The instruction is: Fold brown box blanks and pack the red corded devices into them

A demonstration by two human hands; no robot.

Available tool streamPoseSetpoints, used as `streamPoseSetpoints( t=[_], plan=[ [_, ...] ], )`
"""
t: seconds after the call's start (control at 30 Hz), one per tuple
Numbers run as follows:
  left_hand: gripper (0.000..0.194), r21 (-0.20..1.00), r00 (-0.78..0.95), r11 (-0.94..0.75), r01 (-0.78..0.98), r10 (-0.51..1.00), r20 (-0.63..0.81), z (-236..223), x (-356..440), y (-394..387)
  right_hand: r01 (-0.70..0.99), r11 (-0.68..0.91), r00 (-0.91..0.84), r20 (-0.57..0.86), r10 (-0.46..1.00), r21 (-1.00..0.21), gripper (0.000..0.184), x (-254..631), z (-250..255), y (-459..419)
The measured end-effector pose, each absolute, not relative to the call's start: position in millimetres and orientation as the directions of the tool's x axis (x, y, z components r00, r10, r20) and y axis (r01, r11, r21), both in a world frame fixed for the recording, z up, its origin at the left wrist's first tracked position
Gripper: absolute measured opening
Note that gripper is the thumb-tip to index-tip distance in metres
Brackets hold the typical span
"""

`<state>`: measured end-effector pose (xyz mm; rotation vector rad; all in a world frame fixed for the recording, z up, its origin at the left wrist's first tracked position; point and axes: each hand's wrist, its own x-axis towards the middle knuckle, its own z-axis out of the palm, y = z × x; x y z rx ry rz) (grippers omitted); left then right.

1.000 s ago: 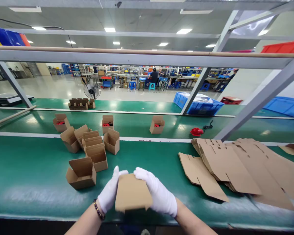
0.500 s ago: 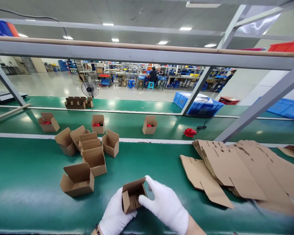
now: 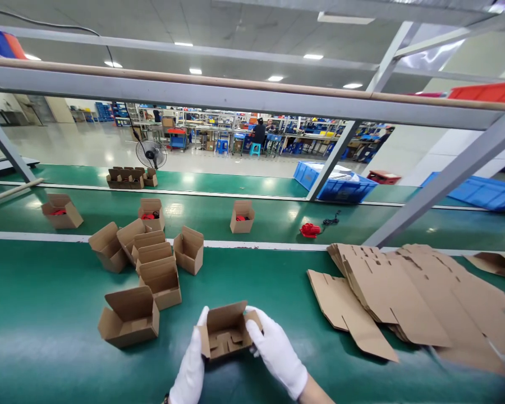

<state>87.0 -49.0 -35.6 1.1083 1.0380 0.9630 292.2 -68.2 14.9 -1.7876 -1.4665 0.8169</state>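
Observation:
A small brown cardboard box [image 3: 225, 331], its lid flap raised, is between my white-gloved hands just above the green bench. My left hand [image 3: 192, 359] presses along its left side, fingers behind the wall. On the right, my right hand [image 3: 273, 345] grips the side flap between thumb and fingers. Interlocking tabs show inside on the box's bottom. Left of my hands stands another open cardboard box [image 3: 130, 322], with several more folded boxes [image 3: 162, 280] grouped behind it. Flat cardboard blanks [image 3: 387, 297] lie in an overlapping pile to the right.
Beyond the white strip, boxes with red items [image 3: 242, 217] and a red device with a black cord [image 3: 310, 230] sit on a green surface. A blue crate [image 3: 336, 182] stands farther back. A grey metal post [image 3: 437, 174] slants down at the right.
The box in my hands has turned so its opening faces me more. My left hand has moved from beneath it to its left side; my right hand now holds the right flap.

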Motion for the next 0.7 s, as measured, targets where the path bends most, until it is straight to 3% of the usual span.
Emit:
streamPoseSetpoints(
  t=[0.1, 0.17, 0.2, 0.27, 0.33, 0.4, 0.47, 0.6, 0.7],
  plan=[
    [0.09, 0.99, 0.271, 0.099, 0.103, 0.955, -0.124, -40, 86, -50, 0.797, 0.007, 0.202, 0.277, 0.94, -0.604, 0.044, 300, 31, -72],
    [0.074, 0.974, 0.266, 0.043, 0.221, 0.958, -0.103, -37, 91, -50, 0.892, 0.167, 0.004, 0.377, 0.926, -0.42, 0.036, 293, 54, -73],
    [0.063, 0.972, 0.276, 0.01, 0.233, 0.958, -0.076, -34, 94, -49, 0.899, 0.266, -0.159, 0.308, 0.938, -0.348, 0.032, 285, 66, -71],
    [0.047, 0.977, 0.314, -0.044, 0.209, 0.949, -0.025, -30, 100, -47, 0.859, 0.438, -0.469, -0.063, 0.881, -0.266, 0.025, 264, 86, -60],
    [0.04, 0.977, 0.317, -0.066, 0.203, 0.948, -0.001, -28, 103, -43, 0.822, 0.54, -0.565, -0.394, 0.725, -0.184, 0.034, 242, 96, -42],
    [0.038, 0.97, 0.307, -0.075, 0.232, 0.952, 0.0, -28, 104, -40, 0.784, 0.606, -0.557, -0.577, 0.597, -0.13, 0.04, 227, 96, -23],
    [0.038, 0.964, 0.297, -0.077, 0.255, 0.955, -0.003, -31, 102, -38, 0.755, 0.645, -0.555, -0.64, 0.532, -0.118, 0.038, 221, 89, -10],
    [0.039, 0.96, 0.309, -0.096, 0.262, 0.951, 0.011, -37, 100, -39, 0.714, 0.685, -0.609, -0.613, 0.504, -0.146, 0.048, 226, 78, -4],
    [0.043, 0.958, 0.334, -0.113, 0.264, 0.942, 0.019, -38, 102, -37, 0.728, 0.672, -0.594, -0.617, 0.517, -0.138, 0.035, 228, 77, -11]
  ],
)
